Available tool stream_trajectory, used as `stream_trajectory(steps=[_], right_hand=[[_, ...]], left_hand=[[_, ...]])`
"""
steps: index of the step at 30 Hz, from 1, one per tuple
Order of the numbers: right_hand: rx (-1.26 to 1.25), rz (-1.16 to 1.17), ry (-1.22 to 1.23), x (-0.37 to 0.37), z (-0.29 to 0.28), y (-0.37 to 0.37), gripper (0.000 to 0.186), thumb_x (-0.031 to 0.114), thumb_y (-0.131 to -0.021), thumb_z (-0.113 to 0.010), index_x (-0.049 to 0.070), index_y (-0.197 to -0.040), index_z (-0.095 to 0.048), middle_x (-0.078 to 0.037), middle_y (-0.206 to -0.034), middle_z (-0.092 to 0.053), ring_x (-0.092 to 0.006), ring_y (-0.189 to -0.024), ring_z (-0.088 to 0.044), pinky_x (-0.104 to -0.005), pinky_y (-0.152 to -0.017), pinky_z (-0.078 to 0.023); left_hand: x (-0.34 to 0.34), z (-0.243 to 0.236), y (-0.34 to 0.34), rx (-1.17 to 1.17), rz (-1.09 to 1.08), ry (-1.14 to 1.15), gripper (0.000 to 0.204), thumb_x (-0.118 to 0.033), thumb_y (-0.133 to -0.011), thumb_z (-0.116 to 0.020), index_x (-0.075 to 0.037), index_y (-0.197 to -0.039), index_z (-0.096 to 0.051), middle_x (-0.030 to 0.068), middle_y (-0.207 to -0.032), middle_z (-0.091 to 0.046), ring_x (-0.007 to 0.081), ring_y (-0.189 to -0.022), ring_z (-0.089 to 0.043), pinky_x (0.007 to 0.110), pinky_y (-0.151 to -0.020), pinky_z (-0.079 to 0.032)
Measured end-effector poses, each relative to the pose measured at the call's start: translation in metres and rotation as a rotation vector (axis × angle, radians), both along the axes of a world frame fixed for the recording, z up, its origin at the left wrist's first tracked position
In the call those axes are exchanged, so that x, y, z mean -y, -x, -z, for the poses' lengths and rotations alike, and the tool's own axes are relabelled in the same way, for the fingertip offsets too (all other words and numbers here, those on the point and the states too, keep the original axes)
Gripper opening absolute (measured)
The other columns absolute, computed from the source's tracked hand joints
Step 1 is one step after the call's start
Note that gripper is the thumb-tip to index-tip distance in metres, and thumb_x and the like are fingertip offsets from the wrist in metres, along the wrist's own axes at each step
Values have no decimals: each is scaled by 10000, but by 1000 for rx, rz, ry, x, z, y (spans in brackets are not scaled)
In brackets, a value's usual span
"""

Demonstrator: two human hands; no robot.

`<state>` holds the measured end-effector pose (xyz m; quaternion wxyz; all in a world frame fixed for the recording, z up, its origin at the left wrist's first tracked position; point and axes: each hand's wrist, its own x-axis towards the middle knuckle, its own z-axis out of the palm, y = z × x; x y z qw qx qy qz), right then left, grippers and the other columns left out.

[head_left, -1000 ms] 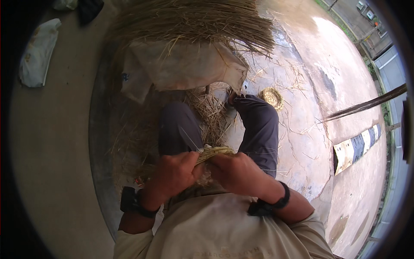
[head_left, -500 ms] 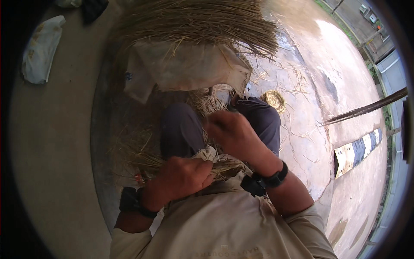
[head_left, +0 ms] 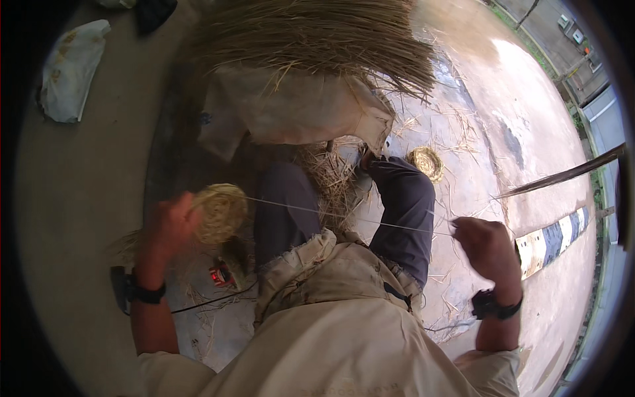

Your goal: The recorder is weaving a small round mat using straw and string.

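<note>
On the left, my left hand (head_left: 173, 223) grips the edge of a round woven straw piece (head_left: 223, 213), tilted and held off the floor. A thin pale thread (head_left: 344, 216) runs taut from this piece across both knees. Its other end reaches my right hand (head_left: 486, 246), whose fingers are pinched on it out at the right. Motion blurs my left fingers somewhat. A second round straw piece (head_left: 426, 163) lies on the floor beyond my right knee.
A large bundle of straw (head_left: 317, 33) rests on a cloth-covered support (head_left: 297, 109) in front of my knees. Loose straw lies between my feet. A small red-lit device (head_left: 221, 274) with a black cable is at my left. A white bag (head_left: 74, 69) lies far left.
Both hands have moved apart from my lap, the left outward with the straw piece, the right far to the right. The thread now stretches between them.
</note>
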<state>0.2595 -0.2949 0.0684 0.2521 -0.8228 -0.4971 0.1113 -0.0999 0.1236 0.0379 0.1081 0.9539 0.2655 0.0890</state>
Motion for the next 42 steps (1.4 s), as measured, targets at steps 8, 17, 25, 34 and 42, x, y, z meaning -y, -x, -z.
stream_trajectory(steps=[8, 17, 25, 34, 42], right_hand=[[575, 1003, 160, 264, 47, -213, 334, 313, -1085, -477, 50, -1107, -682, -244, -945, -692, -453, -867, -672, -485, -731, -501], [-134, 397, -252, 74, 73, -82, 315, 75, -1054, -509, -50, -1281, -688, -192, -1316, -709, -274, -1218, -661, -391, -1064, -497], [-1098, -359, 39, -98, 86, 50, 482, 242, -1068, -624, -50, -1448, -570, -235, -1337, -670, -274, -1226, -641, -359, -1040, -490], [-1431, -111, -249, -65, 96, 25, 433, 338, -1103, -564, -25, -1317, -662, -110, -1008, -762, -158, -854, -693, -310, -760, -544], [-1499, -195, -362, -120, 122, 1, 344, 275, -1130, -506, -13, -1038, -669, -58, -777, -649, -207, -632, -606, -341, -583, -486]], left_hand=[[-42, 1, 59, -146, -127, -131, 210, -185, -926, -700, -19, -905, -574, 249, -774, -643, 466, -737, -667, 515, -604, -501], [64, -1, -52, -51, 357, 239, 236, -266, -937, -709, -45, -954, -627, 231, -740, -650, 450, -698, -674, 517, -604, -531], [122, 3, -109, 11, 481, 572, 435, -175, -903, -724, -57, -1318, -667, 215, -941, -744, 372, -810, -751, 441, -702, -610], [119, 38, -117, 184, 582, 597, 432, -157, -917, -714, -82, -1341, -672, 177, -1088, -769, 332, -879, -773, 414, -759, -634], [118, 44, -117, 153, 612, 530, 402, -192, -932, -713, -81, -1317, -675, 185, -987, -761, 348, -844, -758, 434, -716, -616]])
